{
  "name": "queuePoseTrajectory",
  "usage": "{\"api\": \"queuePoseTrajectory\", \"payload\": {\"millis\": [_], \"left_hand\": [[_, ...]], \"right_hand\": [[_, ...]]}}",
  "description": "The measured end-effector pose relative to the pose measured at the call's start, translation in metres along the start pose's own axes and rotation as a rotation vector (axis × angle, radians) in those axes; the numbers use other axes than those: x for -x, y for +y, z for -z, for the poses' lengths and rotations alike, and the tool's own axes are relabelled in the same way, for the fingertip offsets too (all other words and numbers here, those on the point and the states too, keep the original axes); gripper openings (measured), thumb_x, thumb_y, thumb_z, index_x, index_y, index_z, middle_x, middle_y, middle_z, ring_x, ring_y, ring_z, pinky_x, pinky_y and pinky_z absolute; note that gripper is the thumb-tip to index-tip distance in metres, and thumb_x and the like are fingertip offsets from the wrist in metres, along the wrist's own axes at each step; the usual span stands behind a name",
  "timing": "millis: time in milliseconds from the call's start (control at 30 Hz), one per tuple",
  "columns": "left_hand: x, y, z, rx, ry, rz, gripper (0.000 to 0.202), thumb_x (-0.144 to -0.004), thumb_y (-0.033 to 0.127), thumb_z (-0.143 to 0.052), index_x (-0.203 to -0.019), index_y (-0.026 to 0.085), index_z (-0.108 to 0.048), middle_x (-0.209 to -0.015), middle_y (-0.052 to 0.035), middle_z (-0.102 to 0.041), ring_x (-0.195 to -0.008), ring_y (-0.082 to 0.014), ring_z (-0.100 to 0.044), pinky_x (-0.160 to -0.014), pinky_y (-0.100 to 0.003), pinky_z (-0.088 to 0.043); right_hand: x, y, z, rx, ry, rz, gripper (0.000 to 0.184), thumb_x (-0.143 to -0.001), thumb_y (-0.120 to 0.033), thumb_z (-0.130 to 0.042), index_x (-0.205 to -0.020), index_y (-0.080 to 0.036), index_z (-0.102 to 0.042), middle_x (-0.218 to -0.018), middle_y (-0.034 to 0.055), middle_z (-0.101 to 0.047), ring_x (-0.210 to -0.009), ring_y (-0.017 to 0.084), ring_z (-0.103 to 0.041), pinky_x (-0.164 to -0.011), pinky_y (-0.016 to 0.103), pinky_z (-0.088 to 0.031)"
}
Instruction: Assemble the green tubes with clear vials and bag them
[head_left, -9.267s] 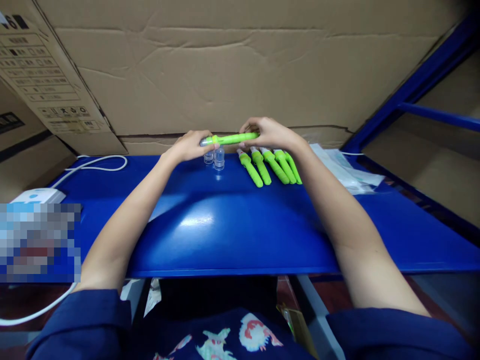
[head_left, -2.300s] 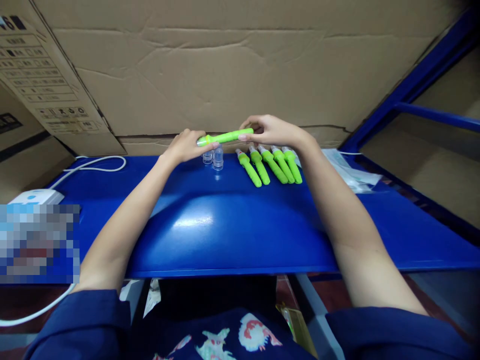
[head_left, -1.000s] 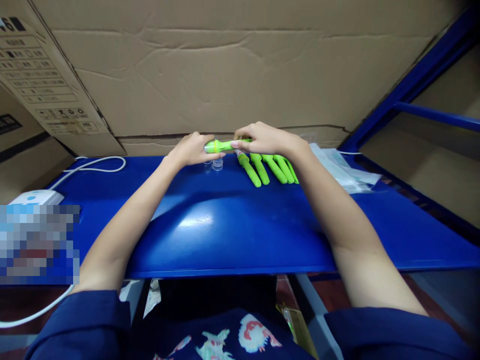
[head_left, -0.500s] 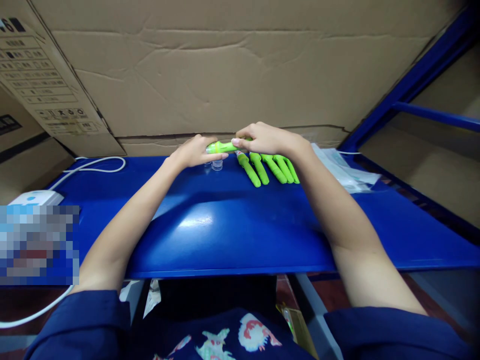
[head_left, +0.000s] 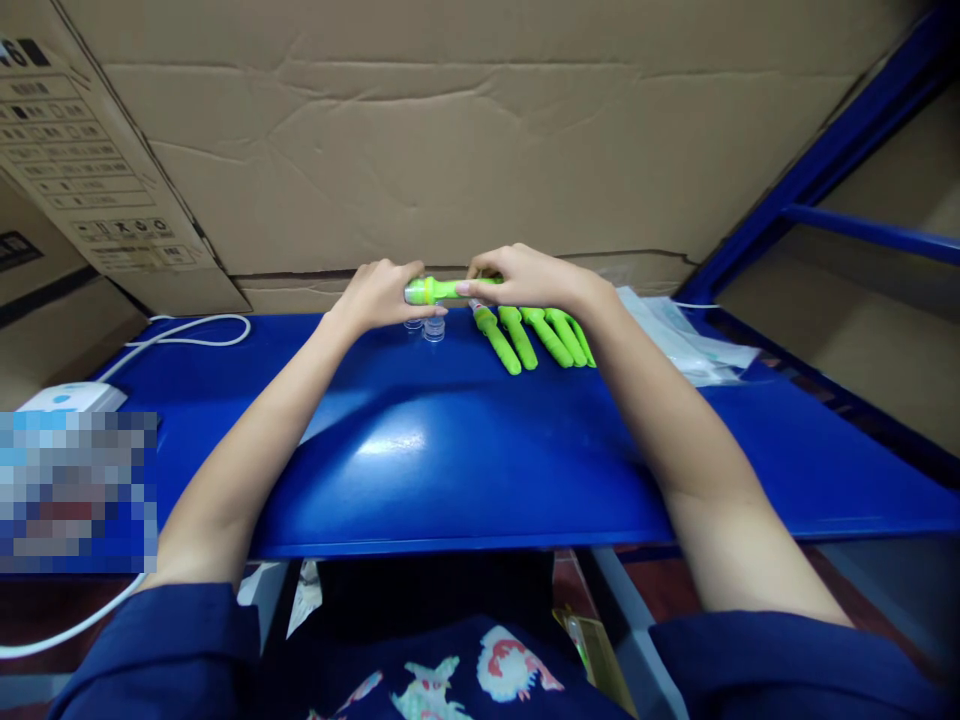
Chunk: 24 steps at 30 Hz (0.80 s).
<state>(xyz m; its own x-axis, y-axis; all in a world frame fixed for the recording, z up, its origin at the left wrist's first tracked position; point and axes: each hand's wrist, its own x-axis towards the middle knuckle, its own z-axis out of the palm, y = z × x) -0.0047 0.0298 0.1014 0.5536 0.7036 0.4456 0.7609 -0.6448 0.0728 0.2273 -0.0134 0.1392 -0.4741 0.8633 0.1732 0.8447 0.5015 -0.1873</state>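
Note:
A bright green stick [head_left: 444, 290] with a clear, wider end is held level above the far part of the blue table. My left hand [head_left: 381, 293] is closed around its clear end, thumb below and fingers above. Its green handle is pinched between the thumb and fingers of my right hand [head_left: 521, 277]. Just under my left thumb, small clear round caps [head_left: 433, 329] stand on the table. Several more green sticks [head_left: 496, 340] lie side by side below my right hand, some partly hidden by my right forearm.
Clear plastic bags [head_left: 686, 340] lie right of my right forearm. A white device [head_left: 75, 397] with a white cable is at the left. Behind the blue table [head_left: 465, 470] rises a cardboard wall [head_left: 450, 150]; a blue metal frame [head_left: 825, 160] stands at the right.
My left hand has shifted slightly left and its fingers have drawn back, so more of the stick's clear end shows. The stick and my right fingertips have moved a little left.

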Motion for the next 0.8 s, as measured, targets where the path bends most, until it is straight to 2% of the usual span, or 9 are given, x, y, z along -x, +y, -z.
{"api": "queuePoseTrajectory", "payload": {"millis": [167, 267, 400, 567, 800], "left_hand": [[-0.002, -0.001, 0.001, -0.035, -0.018, 0.000, 0.070, -0.067, 0.074, -0.072, -0.105, 0.016, -0.066, -0.085, -0.0108, -0.069, -0.091, -0.0320, -0.066, -0.080, -0.034, -0.043], [-0.003, 0.003, 0.000, -0.028, -0.048, -0.018, 0.071, -0.066, 0.072, -0.074, -0.108, 0.016, -0.064, -0.088, -0.0110, -0.070, -0.093, -0.0320, -0.066, -0.080, -0.034, -0.044], [-0.002, 0.014, 0.002, -0.027, -0.092, -0.055, 0.065, -0.068, 0.060, -0.078, -0.113, 0.017, -0.061, -0.095, -0.0111, -0.071, -0.097, -0.0309, -0.066, -0.081, -0.032, -0.045], [0.000, 0.026, 0.006, -0.079, -0.122, -0.081, 0.059, -0.071, 0.051, -0.076, -0.114, 0.016, -0.059, -0.101, -0.0121, -0.072, -0.095, -0.0297, -0.069, -0.079, -0.031, -0.047], [0.000, 0.029, 0.002, -0.134, -0.104, -0.155, 0.041, -0.078, 0.039, -0.067, -0.111, 0.016, -0.058, -0.103, -0.0112, -0.072, -0.094, -0.0268, -0.070, -0.076, -0.030, -0.047]], "right_hand": [[-0.001, 0.004, -0.004, -0.041, 0.029, 0.072, 0.052, -0.083, -0.057, -0.066, -0.111, -0.014, -0.068, -0.104, 0.0137, -0.073, -0.091, 0.026, -0.063, -0.077, 0.034, -0.046], [-0.001, 0.003, -0.005, -0.125, 0.029, 0.097, 0.052, -0.081, -0.057, -0.069, -0.113, -0.016, -0.065, -0.101, 0.0117, -0.073, -0.090, 0.025, -0.065, -0.077, 0.035, -0.049], [0.000, -0.003, -0.005, -0.182, 0.014, 0.116, 0.049, -0.081, -0.054, -0.069, -0.114, -0.018, -0.064, -0.095, 0.0095, -0.074, -0.087, 0.025, -0.066, -0.077, 0.035, -0.050], [-0.002, -0.009, -0.010, -0.144, -0.014, 0.130, 0.050, -0.080, -0.056, -0.069, -0.110, -0.016, -0.065, -0.100, 0.0109, -0.074, -0.089, 0.024, -0.066, -0.076, 0.033, -0.049], [-0.006, -0.012, -0.018, -0.133, -0.016, 0.178, 0.048, -0.085, -0.058, -0.062, -0.098, -0.012, -0.069, -0.089, 0.0088, -0.073, -0.078, 0.019, -0.063, -0.070, 0.029, -0.043]]}}
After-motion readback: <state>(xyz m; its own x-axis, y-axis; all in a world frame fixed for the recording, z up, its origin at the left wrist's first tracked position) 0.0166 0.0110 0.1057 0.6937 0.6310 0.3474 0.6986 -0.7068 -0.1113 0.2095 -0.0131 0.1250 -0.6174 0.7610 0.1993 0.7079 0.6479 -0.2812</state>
